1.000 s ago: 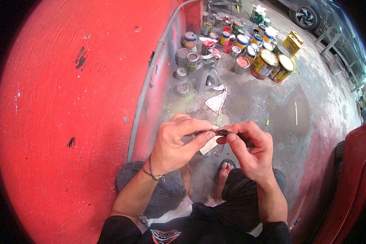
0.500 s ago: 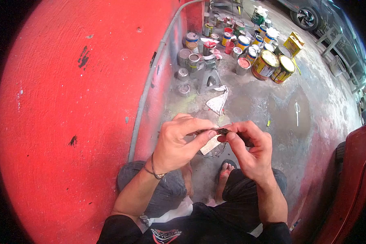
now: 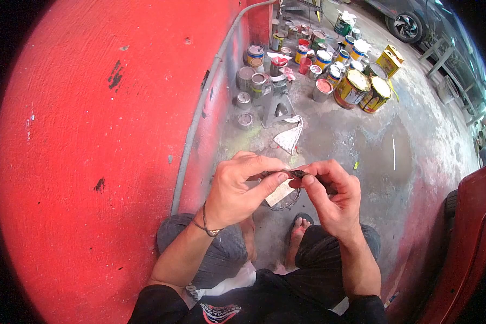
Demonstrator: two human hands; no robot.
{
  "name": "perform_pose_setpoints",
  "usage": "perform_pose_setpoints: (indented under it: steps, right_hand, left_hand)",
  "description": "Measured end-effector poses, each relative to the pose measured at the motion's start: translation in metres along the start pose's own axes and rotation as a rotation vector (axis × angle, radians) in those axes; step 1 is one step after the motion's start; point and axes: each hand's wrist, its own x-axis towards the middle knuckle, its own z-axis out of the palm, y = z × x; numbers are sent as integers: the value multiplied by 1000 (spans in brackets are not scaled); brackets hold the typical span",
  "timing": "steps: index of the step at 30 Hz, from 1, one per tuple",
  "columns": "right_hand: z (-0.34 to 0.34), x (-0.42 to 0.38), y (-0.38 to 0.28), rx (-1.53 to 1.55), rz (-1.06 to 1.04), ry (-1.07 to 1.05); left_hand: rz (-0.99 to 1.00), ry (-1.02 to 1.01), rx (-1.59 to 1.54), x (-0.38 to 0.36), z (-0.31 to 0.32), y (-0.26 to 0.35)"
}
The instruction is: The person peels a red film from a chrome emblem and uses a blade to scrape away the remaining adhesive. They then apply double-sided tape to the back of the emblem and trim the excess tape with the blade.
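A small dark, thin piece (image 3: 296, 174) is held up between my two hands; its exact kind is too small to make out. My left hand (image 3: 243, 183) pinches its left end between thumb and fingers. At the right end, my right hand (image 3: 332, 194) grips it with thumb and fingertips. Beneath the hands, partly hidden, a pale flat rectangular piece (image 3: 281, 195) lies over a dark round rim (image 3: 292, 206) close to the floor.
A red wall (image 3: 102, 162) with a pipe (image 3: 189, 129) rises on my left. Several paint cans (image 3: 352, 89) crowd the floor ahead, near a white cloth (image 3: 289, 135). At right are a red car panel (image 3: 464, 254) and, farther off, a dark car (image 3: 437, 38).
The view has shifted very slightly. Both hands keep nearly the same pose on the dark piece, with only a small movement of the right fingertips.
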Motion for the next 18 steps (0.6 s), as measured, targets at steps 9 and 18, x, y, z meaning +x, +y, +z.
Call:
perform_pose_setpoints:
  steps: [9, 18]
  right_hand:
    - [1, 0, -4, -60, 7, 1]
    - [2, -1, -1, -1, 12, 22]
  left_hand:
    - [-4, -12, 34, -1, 1, -4]
    - [-23, -5, 4, -2, 1, -3]
